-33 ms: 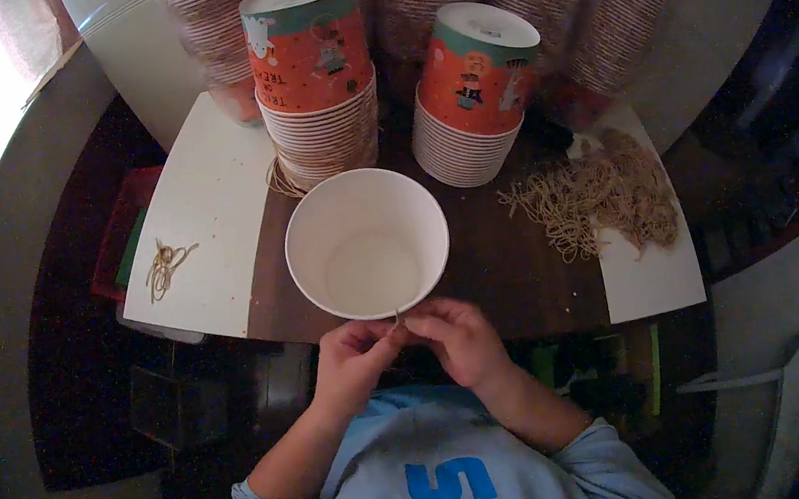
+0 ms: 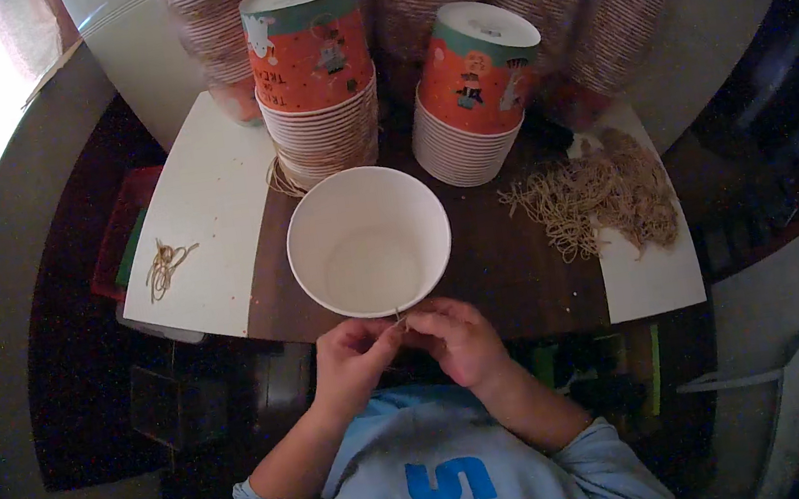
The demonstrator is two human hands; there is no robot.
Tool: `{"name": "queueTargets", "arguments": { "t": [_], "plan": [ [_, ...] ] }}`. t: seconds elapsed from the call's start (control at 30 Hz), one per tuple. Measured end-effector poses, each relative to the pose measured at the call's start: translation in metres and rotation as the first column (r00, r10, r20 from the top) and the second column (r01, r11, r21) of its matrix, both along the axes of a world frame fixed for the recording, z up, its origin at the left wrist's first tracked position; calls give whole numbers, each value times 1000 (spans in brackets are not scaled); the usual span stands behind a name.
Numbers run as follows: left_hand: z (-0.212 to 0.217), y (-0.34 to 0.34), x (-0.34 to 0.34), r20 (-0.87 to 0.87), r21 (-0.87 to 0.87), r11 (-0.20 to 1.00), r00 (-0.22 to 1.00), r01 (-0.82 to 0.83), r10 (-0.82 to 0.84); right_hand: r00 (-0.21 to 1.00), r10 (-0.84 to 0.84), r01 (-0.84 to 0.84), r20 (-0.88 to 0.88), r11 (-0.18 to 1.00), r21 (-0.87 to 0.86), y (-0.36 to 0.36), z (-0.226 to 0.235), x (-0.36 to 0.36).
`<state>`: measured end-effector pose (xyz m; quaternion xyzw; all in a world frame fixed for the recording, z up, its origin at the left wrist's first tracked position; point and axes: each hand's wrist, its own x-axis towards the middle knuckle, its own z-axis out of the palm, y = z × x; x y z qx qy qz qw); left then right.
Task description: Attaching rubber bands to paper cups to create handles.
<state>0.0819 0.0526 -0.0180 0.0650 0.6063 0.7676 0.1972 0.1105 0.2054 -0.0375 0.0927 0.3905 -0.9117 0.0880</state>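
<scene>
An empty white paper cup point(image 2: 368, 241) stands upright on the dark wooden table point(image 2: 513, 270), close to me. Both hands meet just below its near rim. My left hand point(image 2: 353, 357) and my right hand point(image 2: 457, 338) pinch a thin tan string point(image 2: 399, 318) between their fingertips, right at the cup's edge. Two stacks of orange printed paper cups stand upside down behind it, a left stack point(image 2: 314, 74) and a right stack point(image 2: 474, 88).
A heap of tan strings point(image 2: 594, 194) lies at the right, partly on a white sheet point(image 2: 650, 277). A few strings point(image 2: 164, 265) lie on a white sheet point(image 2: 203, 215) at the left. Bagged sleeves of cups point(image 2: 528, 0) line the back.
</scene>
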Motion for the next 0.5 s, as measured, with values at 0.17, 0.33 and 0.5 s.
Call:
{"name": "queueTargets", "arguments": {
  "t": [0.17, 0.33, 0.5],
  "plan": [
    [3, 1, 4, -306, -178, 971, 947, -163, 103, 997, 49, -38, 63, 986, -161, -3, 0, -1],
    [-3, 3, 2, -883, -289, 807, 470, -514, -17, 995, 23, -7, 101, 988, -155, -7, -6, 1],
    [-10, 2, -2, -931, -230, 844, 362, -485, -46, 999, 33, -30, 26, 994, -109, -9, -10, 2]
  ]
}}
